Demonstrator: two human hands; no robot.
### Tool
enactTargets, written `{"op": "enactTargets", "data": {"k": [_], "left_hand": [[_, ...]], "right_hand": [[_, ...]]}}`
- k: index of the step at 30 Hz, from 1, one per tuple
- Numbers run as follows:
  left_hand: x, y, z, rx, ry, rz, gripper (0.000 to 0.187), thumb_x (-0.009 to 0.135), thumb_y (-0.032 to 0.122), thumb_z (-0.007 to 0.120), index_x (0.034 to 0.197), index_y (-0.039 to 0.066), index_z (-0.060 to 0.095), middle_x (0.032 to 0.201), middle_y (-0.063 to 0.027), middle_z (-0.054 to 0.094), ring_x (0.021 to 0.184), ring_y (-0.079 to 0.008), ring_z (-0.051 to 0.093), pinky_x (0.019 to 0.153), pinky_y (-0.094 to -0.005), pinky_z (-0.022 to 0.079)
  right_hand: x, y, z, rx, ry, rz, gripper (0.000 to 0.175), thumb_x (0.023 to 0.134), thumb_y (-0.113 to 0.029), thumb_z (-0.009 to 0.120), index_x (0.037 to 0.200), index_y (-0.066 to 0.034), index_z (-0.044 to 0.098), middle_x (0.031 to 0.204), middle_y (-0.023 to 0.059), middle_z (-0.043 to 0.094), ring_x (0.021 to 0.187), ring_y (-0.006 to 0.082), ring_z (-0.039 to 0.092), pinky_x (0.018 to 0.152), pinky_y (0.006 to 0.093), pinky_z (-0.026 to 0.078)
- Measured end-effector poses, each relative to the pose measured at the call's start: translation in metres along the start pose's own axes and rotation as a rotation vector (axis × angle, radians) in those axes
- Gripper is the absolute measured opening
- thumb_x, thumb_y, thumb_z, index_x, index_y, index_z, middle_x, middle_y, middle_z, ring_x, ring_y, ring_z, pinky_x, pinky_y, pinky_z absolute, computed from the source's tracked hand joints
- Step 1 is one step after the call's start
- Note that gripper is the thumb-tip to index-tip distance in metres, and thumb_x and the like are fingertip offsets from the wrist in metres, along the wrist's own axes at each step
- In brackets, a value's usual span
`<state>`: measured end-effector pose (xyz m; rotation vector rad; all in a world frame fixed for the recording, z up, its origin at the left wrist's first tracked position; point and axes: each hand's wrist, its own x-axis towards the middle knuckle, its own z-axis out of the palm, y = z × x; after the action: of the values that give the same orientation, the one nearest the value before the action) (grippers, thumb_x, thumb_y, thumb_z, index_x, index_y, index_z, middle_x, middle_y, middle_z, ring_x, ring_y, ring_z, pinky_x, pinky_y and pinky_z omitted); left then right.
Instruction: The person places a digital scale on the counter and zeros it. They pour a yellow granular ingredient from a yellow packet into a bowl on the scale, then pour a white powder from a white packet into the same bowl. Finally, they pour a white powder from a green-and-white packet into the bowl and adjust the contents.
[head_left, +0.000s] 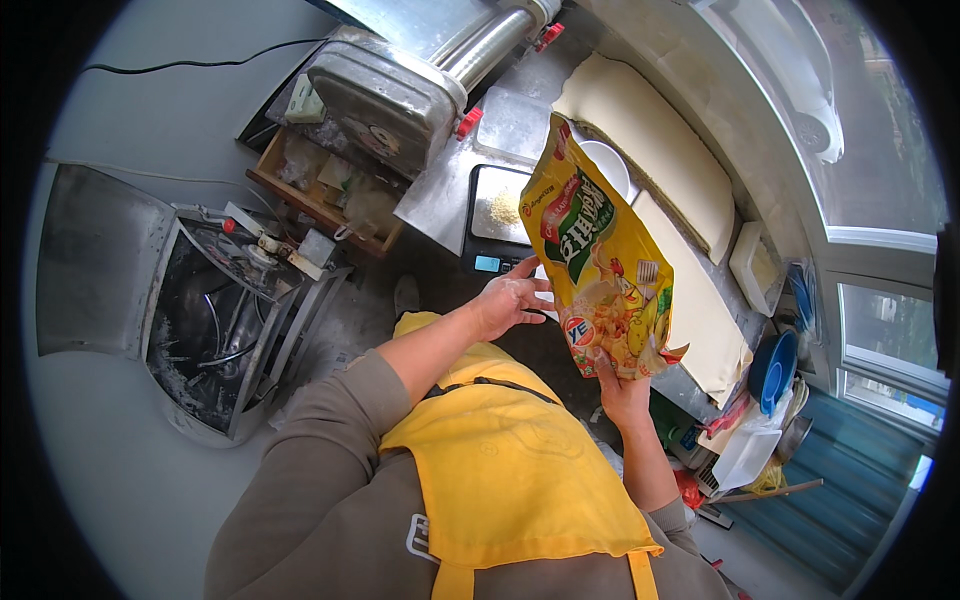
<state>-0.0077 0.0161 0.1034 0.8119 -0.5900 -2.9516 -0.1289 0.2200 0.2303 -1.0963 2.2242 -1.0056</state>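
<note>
My right hand (625, 394) grips the lower end of a large yellow printed seasoning pouch (600, 262), which stands up over the metal worktop. Beside the pouch's left edge is my left hand (514, 300), its fingers spread and holding nothing; whether the fingertips touch the pouch I cannot tell. A black digital scale (487, 263) with a lit display lies just beyond that hand. On its pale plate is a small heap of yellowish granules (504, 208). Partly behind the pouch, a white bowl (606, 166) shows. A long slab of rolled dough (694, 300) extends to the right.
A second dough slab (652, 142) lies near the window. At the upper left are a steel dough-rolling machine (390, 97) and an open wooden drawer (300, 184). An open mixer (217, 322) stands at the left. A blue basin (772, 371) and a white tray (746, 457) are at the right.
</note>
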Motion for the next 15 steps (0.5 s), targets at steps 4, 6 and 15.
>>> {"op": "enactTargets", "data": {"k": [4,6,15], "left_hand": [[-0.0007,-0.0008,-0.0005,0.021,-0.022,0.007,0.071,0.094,0.013,0.049,0.162,0.025,0.031,0.126,-0.0035,0.057,0.108,-0.0211,0.063,0.094,-0.0412,0.051],[-0.0013,-0.0004,0.0000,0.025,-0.024,0.009,0.071,0.094,0.013,0.049,0.162,0.025,0.031,0.126,-0.0033,0.057,0.107,-0.0211,0.063,0.095,-0.0411,0.050],[-0.0001,0.0022,0.0010,-0.007,-0.009,0.012,0.082,0.083,0.003,0.049,0.161,0.021,0.032,0.127,-0.0077,0.058,0.112,-0.0275,0.065,0.095,-0.0431,0.052]], "right_hand": [[-0.0005,-0.0015,-0.0005,0.004,0.003,0.008,0.029,0.097,-0.004,0.068,0.125,0.0035,0.064,0.118,0.0155,0.073,0.104,0.0266,0.070,0.088,0.0379,0.055],[-0.0004,-0.0019,-0.0002,0.008,0.009,0.004,0.029,0.097,-0.004,0.068,0.125,0.0034,0.064,0.118,0.0155,0.073,0.104,0.0263,0.070,0.089,0.0378,0.055],[0.0009,-0.0011,0.0002,0.056,-0.005,0.044,0.029,0.098,-0.004,0.066,0.126,0.0029,0.063,0.119,0.0156,0.072,0.105,0.0266,0.070,0.089,0.0376,0.054]]}}
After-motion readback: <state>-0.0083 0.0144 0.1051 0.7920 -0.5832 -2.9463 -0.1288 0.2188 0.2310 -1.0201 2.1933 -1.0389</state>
